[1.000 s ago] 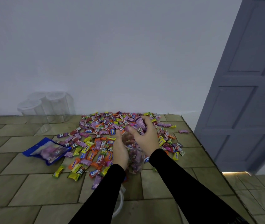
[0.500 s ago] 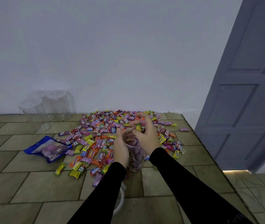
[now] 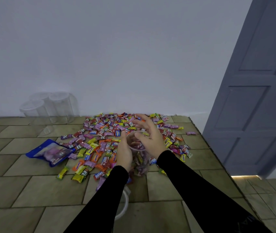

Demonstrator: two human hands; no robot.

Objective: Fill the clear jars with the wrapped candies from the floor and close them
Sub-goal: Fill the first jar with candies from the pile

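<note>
A clear jar (image 3: 140, 158), partly filled with wrapped candies, stands on the tiled floor in front of a wide heap of colourful wrapped candies (image 3: 110, 132). My left hand (image 3: 124, 153) grips the jar's left side. Over the jar's mouth hovers my right hand (image 3: 149, 134), fingers spread and relaxed, nothing visible in it. A clear round lid (image 3: 124, 204) lies on the floor under my left forearm, partly hidden. Three more clear jars (image 3: 49, 106) with lids stand against the wall at the left.
A blue candy bag (image 3: 49, 151) lies on the floor left of the heap. A grey-blue door (image 3: 260, 84) stands at the right. The floor steps down to lower tiles (image 3: 268, 195) at the right edge.
My right hand held candies over the jar a second ago; now its fingers are spread open above the mouth and the candies are gone from it. The left hand keeps its hold.
</note>
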